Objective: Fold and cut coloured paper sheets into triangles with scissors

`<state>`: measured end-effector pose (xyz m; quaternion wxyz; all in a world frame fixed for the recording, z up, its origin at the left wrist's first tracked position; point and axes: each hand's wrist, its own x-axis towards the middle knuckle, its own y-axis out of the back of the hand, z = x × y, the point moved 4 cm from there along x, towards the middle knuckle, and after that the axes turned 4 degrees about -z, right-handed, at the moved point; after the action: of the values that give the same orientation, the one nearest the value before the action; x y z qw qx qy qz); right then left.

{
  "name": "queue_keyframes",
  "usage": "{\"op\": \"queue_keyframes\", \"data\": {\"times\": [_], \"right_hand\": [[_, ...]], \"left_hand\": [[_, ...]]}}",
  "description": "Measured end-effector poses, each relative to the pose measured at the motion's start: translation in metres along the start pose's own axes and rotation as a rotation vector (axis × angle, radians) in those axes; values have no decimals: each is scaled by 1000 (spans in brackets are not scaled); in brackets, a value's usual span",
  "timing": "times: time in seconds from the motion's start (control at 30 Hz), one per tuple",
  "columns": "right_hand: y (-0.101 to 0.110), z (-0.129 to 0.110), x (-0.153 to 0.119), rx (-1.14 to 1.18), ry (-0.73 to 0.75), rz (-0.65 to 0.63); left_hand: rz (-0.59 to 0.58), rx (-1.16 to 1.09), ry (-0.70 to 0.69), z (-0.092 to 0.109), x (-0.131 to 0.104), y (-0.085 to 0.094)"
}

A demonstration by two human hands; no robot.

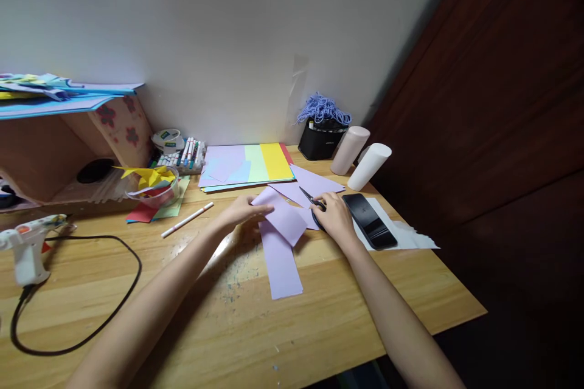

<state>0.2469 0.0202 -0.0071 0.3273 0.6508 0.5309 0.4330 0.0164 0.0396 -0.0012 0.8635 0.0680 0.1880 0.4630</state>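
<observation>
My left hand (244,209) pinches a lilac piece of paper (283,217) at its left edge, thumb on top, holding it tilted over the table. Beneath it lies a lilac paper strip (281,270), partly covered. My right hand (334,214) is closed around the black handles of a pair of scissors (310,196). Their blades point up and to the left, apart from the held paper. More lilac paper (317,181) with slanted cut edges lies behind the scissors.
Right of my right hand, a black phone (369,222) rests on white paper (406,234). Coloured sheets (276,161) are stacked at the back. A marker (187,220), a tub of paper scraps (166,194) and a corded glue gun (30,246) are leftward. Two cylinders (369,166) stand back right.
</observation>
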Motion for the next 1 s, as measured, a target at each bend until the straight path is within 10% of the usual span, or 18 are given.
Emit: {"op": "queue_keyframes", "data": {"times": [0.3,0.53,0.7,0.87,1.0], "right_hand": [[-13,5,2,140,-49,-181],[-14,5,2,147,-31,-181],[-12,9,3,145,-82,-149],[-14,11,4,145,-103,-142],[-15,12,5,150,-101,-143]], "left_hand": [[582,419,-27,-12,18,-42],[335,165,35,-5,31,-25],[110,13,-167,28,11,6],[-323,137,-147,24,-6,-6],[-156,443,-124,2,2,-20]]}}
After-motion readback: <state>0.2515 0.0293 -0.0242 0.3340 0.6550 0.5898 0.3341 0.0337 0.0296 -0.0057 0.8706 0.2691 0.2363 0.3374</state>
